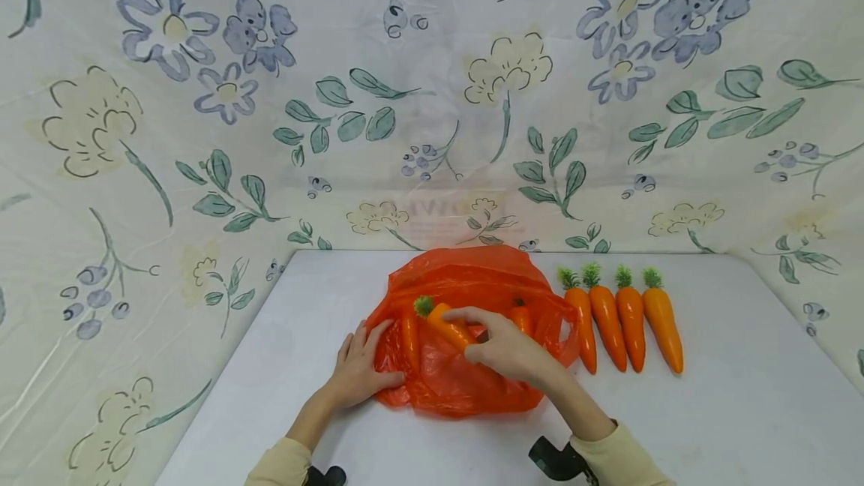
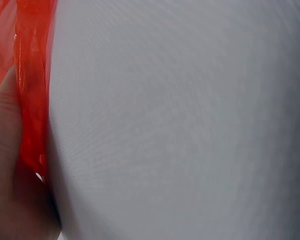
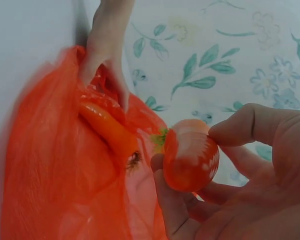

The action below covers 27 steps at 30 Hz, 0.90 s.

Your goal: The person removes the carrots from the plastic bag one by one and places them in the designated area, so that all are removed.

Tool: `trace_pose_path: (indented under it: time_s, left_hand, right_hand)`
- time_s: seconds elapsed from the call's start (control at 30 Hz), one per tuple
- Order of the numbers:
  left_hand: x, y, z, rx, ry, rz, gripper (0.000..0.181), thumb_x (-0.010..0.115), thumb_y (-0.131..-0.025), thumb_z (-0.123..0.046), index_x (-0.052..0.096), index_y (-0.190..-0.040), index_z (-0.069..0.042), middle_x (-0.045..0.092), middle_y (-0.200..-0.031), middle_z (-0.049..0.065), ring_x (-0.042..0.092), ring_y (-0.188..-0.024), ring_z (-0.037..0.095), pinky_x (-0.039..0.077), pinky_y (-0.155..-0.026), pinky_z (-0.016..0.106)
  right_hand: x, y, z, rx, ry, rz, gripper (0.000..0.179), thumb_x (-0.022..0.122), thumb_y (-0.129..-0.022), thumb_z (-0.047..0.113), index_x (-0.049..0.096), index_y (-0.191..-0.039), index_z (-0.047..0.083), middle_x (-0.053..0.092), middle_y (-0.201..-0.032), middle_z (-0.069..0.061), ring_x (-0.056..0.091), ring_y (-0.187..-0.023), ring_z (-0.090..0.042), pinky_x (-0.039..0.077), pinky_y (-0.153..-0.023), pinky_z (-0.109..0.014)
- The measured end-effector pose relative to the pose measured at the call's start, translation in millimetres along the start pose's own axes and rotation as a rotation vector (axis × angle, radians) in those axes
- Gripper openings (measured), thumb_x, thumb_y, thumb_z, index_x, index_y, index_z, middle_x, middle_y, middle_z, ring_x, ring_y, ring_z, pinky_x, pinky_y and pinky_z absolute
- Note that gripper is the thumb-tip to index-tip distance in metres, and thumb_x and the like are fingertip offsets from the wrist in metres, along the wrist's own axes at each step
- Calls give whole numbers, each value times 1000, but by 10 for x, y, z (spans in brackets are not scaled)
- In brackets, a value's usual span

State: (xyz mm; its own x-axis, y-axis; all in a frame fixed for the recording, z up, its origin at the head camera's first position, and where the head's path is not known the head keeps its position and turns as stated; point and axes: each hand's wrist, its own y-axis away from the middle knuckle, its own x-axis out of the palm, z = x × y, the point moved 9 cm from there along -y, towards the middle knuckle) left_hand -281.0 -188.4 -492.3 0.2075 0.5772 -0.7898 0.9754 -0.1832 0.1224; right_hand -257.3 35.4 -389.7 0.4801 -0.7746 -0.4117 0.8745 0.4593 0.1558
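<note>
My right hand [image 1: 506, 347] pinches an orange toy carrot [image 1: 451, 327] between thumb and fingers, above the open red plastic bag [image 1: 466, 396]. The carrot's green top points to the upper left in the head view; its rounded orange end faces the camera in the right wrist view. My left hand [image 1: 361, 370] rests on the bag's left edge, fingers spread and thumb out to the right. Inside the bag, next to the left hand, lies another carrot [image 3: 107, 127]. One more orange piece [image 1: 521, 317] shows in the bag behind the right hand.
Several carrots with green tops, the rightmost carrot [image 1: 663, 328] among them, lie side by side in a row right of the bag. They sit on a white table [image 1: 736, 411]. A flower-patterned cloth [image 1: 432, 96] hangs behind and at both sides.
</note>
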Motion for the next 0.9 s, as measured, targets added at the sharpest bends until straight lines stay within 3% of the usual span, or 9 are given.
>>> trace_pose_path:
  time_s: [0.63, 0.9]
  left_hand:
    - [4, -14, 5, 16, -3, -6, 98, 78, -77, -46, 25, -155, -20, 10, -160, 21, -2, -147, 45, 2, -115, 69]
    - [1, 1, -11, 16, -3, -7, 97, 78, -77, -45, 24, -155, -21, 10, -160, 21, -2, -147, 45, 2, -115, 69]
  right_hand:
    - [-113, 89, 47, -67, 1, 64, 55, 57, -86, 3, 59, -135, 27, 54, -131, -5, 52, -104, -26, 52, -84, -36]
    - [-267, 148, 65, -127, 2, 31, 56, 57, -86, 2, 57, -137, 26, 54, -131, -6, 51, -106, -27, 52, -84, -36]
